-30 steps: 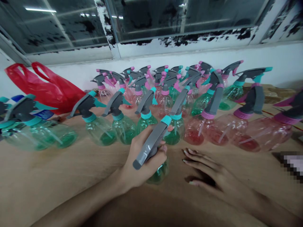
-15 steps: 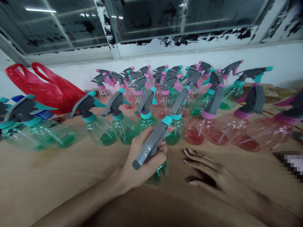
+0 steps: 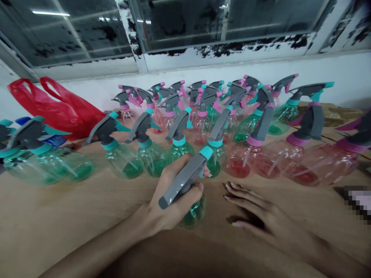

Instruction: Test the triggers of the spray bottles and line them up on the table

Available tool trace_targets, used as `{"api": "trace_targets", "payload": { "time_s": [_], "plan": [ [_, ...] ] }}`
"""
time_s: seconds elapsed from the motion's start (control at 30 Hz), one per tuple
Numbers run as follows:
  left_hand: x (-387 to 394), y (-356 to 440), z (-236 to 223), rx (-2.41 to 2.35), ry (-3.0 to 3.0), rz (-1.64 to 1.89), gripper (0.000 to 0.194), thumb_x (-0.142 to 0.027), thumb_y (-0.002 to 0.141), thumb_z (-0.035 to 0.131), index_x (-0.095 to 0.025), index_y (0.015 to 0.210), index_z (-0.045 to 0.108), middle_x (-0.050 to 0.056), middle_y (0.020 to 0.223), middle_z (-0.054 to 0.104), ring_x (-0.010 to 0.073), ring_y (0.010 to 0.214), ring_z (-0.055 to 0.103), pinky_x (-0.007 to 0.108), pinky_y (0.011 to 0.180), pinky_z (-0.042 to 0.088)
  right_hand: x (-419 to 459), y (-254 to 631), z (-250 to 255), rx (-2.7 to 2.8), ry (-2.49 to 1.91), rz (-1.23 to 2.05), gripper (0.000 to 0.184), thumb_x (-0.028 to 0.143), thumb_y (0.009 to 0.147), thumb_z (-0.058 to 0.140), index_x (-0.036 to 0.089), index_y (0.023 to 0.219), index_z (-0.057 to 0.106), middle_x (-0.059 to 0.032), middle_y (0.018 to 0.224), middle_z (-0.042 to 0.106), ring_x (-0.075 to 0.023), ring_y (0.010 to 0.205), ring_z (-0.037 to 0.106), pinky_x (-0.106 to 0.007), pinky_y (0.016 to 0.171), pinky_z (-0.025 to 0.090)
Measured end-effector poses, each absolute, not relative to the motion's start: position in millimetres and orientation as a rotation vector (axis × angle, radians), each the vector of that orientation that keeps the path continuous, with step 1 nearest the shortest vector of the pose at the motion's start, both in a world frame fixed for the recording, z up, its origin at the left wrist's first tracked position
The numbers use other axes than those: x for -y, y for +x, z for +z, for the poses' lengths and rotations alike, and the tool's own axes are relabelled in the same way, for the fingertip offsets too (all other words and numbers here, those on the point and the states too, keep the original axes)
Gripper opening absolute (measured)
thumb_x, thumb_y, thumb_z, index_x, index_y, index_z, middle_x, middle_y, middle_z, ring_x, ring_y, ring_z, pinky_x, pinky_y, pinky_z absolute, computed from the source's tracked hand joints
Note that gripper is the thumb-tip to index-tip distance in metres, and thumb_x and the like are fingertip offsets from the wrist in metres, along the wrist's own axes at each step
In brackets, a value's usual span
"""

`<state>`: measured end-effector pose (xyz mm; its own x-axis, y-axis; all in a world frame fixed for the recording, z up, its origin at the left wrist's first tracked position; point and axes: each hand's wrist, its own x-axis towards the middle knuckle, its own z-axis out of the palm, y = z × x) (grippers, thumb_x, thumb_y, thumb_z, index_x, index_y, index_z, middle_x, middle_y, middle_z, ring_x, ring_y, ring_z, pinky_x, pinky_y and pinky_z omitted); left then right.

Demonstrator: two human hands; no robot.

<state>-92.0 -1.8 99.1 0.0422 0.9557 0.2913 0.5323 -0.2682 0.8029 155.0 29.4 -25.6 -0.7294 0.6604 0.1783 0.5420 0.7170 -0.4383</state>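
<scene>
My left hand [image 3: 171, 200] is wrapped round the neck of a green spray bottle [image 3: 193, 216], near the middle of the table. Its grey spray head with a teal nozzle juts up over the hand and points away from me; the trigger is mostly hidden by the fingers. To the right, my right hand [image 3: 255, 212] lies on the wooden table [image 3: 116, 227], fingers stretched out, holding nothing. Just beyond the hands stands a row of similar bottles, among them a green spray bottle [image 3: 152, 158] with a teal collar and a pink spray bottle [image 3: 239, 158] with a magenta collar.
Behind the front row, several more pink and green spray bottles crowd towards the white wall [image 3: 87, 75]. A red plastic bag [image 3: 66, 108] sits at the back left. Brown wrapped material [image 3: 336, 114] lies at the back right, and a blurred-out object [image 3: 361, 200] at the right edge.
The spray head in my left hand has tilted and shifted slightly left and towards me. My right hand has stayed in place.
</scene>
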Motion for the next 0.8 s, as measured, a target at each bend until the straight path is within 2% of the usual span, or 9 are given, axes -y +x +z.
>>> {"api": "trace_targets", "payload": {
  "time_s": [0.13, 0.3, 0.43, 0.8],
  "plan": [
    [1.9, -92.4, 100.4, -1.333, 1.838, 1.114, 0.013, -0.015, 0.067, 0.049, -0.024, 0.076, 0.054, 0.001, 0.078, 0.059, 0.0176, 0.071, 0.059, 0.029, 0.069, 0.051, -28.4, 154.0, -24.4, 2.587, -0.939, 0.515, 0.049, 0.041, 0.087, 0.054, 0.03, 0.134, 0.044, -0.0009, 0.142, 0.043, -0.0245, 0.131, 0.036, -0.047, 0.107, 0.035],
    [2.0, -93.7, 99.8, -1.385, 1.915, 1.106, 0.026, -0.017, 0.069, 0.05, -0.025, 0.091, 0.061, 0.0, 0.076, 0.059, 0.0162, 0.061, 0.054, 0.029, 0.064, 0.05, -29.1, 154.3, -26.2, 2.594, -0.936, 0.512, 0.05, 0.042, 0.086, 0.054, 0.031, 0.134, 0.044, -0.0004, 0.143, 0.042, -0.0243, 0.131, 0.036, -0.046, 0.107, 0.034],
    [2.2, -93.8, 96.4, -1.453, 1.91, 1.114, 0.033, -0.022, 0.071, 0.051, -0.026, 0.102, 0.062, 0.0, 0.073, 0.06, 0.0175, 0.061, 0.054, 0.03, 0.063, 0.051, -30.0, 154.5, -26.7, 2.585, -0.931, 0.52, 0.049, 0.042, 0.086, 0.055, 0.032, 0.133, 0.045, -0.0002, 0.142, 0.043, -0.0248, 0.131, 0.036, -0.047, 0.107, 0.035],
    [1.0, -91.8, 94.8, -1.417, 1.841, 1.13, 0.034, -0.017, 0.07, 0.053, -0.027, 0.102, 0.06, 0.001, 0.089, 0.066, 0.02, 0.081, 0.063, 0.031, 0.075, 0.053, -29.9, 154.9, -25.3, 2.599, -0.938, 0.524, 0.05, 0.042, 0.086, 0.054, 0.03, 0.134, 0.045, -0.0005, 0.142, 0.042, -0.0248, 0.131, 0.036, -0.046, 0.107, 0.034]
  ]
}}
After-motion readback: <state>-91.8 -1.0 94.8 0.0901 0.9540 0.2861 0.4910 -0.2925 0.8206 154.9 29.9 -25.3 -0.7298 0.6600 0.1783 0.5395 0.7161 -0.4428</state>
